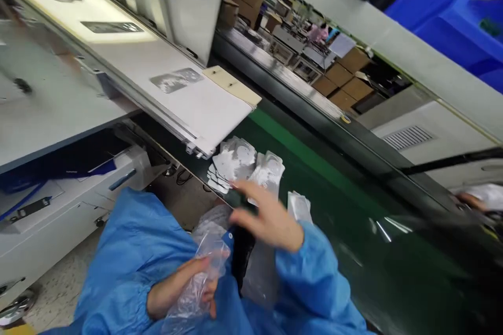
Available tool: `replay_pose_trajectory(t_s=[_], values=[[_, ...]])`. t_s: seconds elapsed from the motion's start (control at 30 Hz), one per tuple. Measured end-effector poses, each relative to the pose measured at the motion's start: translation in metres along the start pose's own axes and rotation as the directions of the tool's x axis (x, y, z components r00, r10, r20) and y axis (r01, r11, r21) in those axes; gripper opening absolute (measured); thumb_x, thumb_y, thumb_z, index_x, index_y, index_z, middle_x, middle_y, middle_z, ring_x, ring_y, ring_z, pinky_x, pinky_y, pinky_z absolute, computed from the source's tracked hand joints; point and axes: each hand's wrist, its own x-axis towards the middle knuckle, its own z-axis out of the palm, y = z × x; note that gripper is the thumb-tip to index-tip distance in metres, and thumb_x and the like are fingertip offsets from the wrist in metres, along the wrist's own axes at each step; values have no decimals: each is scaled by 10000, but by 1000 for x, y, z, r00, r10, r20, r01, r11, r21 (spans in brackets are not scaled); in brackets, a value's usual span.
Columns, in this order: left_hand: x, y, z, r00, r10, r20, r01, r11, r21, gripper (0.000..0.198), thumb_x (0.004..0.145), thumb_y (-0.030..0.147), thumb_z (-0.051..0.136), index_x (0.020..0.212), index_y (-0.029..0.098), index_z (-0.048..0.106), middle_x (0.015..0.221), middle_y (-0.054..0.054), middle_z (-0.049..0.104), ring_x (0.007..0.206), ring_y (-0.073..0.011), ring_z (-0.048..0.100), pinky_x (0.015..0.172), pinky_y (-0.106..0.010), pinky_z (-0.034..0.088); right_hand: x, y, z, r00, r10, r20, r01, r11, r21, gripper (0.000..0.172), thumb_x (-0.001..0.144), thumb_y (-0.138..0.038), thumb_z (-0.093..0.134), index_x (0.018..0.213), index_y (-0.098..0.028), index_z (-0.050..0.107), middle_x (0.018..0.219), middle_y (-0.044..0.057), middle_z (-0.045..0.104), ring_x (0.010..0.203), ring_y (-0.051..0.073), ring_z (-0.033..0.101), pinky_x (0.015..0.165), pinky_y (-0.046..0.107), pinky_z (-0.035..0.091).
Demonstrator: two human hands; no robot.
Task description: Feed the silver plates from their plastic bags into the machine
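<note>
- Left hand [175,293]: fingers curled, gripping a crumpled clear plastic bag [194,290] low against the blue gown sleeve [121,267].
- Right hand [271,217]: open, fingers spread and blurred, holding nothing visible. Its fingertips reach the edge of a pile of silvery packets [231,161]; contact is hard to tell.
- The pile lies on a green conveyor belt [365,209], with two similar packets [269,170] just beside it.
- Beyond: a white panel [176,110] above the belt.
- Far right: a co-worker's hand [471,200] at the belt's edge.
- Background: cardboard boxes [341,76], blue crates [444,10].
</note>
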Motion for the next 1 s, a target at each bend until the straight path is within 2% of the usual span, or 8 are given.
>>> replay_pose_trajectory(t_s=[0.13, 0.27, 0.43, 0.53, 0.63, 0.7, 0.83, 1.0], values=[[38, -10, 10, 976, -180, -126, 207, 946, 251, 780, 549, 937, 688, 821, 213, 589, 685, 24, 518, 647, -175, 538, 745, -385, 540, -99, -1, 78, 909, 228, 349, -266, 962, 66, 202, 984, -244, 623, 1175, -234, 688, 1159, 64, 681, 1053, 204, 663, 919, 275, 502], [75, -30, 6, 925, -247, -289, 361, 809, 463, 1165, 570, 826, 751, 1435, 143, 372, 1062, -88, 653, 986, -263, 607, 896, -404, 510, -175, 65, 131, 438, 887, 146, -863, 460, -210, 296, 942, -52, 477, 1119, -158, 690, 1143, 140, 682, 1038, 244, 691, 903, 313, 483], [88, -50, 2, 896, -359, -262, 443, 674, 591, 1152, 570, 792, 721, 1429, 80, 432, 1340, -215, 621, 1201, -325, 580, 1021, -418, 455, -237, 107, 149, 63, 994, -84, -974, 43, -222, 432, 1003, -197, 452, 1372, -10, 575, 1298, 357, 600, 1170, 424, 659, 922, 505, 512], [91, -55, 4, 898, -359, -253, 434, 637, 637, 1068, 610, 785, 669, 1394, 86, 471, 1344, -214, 631, 1196, -321, 582, 1027, -423, 455, -257, 98, 129, 96, 988, -125, -978, 70, -197, 473, 1020, -382, 517, 1372, -81, 615, 1419, 310, 568, 1311, 448, 567, 1034, 558, 462], [92, -59, 3, 905, -343, -252, 420, 624, 659, 979, 641, 770, 640, 1353, 110, 511, 1304, -190, 661, 1160, -307, 605, 1005, -418, 464, -257, 93, 79, 368, 895, -250, -929, 364, -66, 351, 1021, -448, 520, 1132, -190, 730, 1188, 147, 723, 1145, 323, 661, 1019, 405, 477], [92, -60, 2, 913, -322, -249, 403, 626, 667, 895, 656, 745, 647, 1309, 141, 549, 1240, -150, 693, 1117, -290, 625, 987, -406, 466, -243, 103, 40, 446, 761, -472, -862, 507, 3, 377, 987, -510, 559, 1113, -191, 715, 1126, 135, 728, 1095, 326, 662, 999, 411, 479], [84, -62, 1, 934, -251, -256, 358, 661, 660, 734, 683, 696, 666, 1217, 196, 603, 1096, -78, 732, 1003, -255, 654, 932, -385, 475, -203, 140, -12, 323, 804, -498, -902, 422, 97, 665, 745, -458, 807, 1287, -112, 638, 1236, 227, 671, 1197, 395, 606, 1030, 472, 463], [73, -58, -4, 953, -135, -273, 281, 732, 620, 633, 755, 680, 653, 1186, 217, 616, 1062, -69, 752, 976, -252, 678, 908, -391, 490, -197, 157, -23, 278, 849, -450, -896, 398, 198, 510, 684, -408, 794, 1097, -141, 660, 1014, 165, 723, 984, 348, 683, 865, 419, 522]])
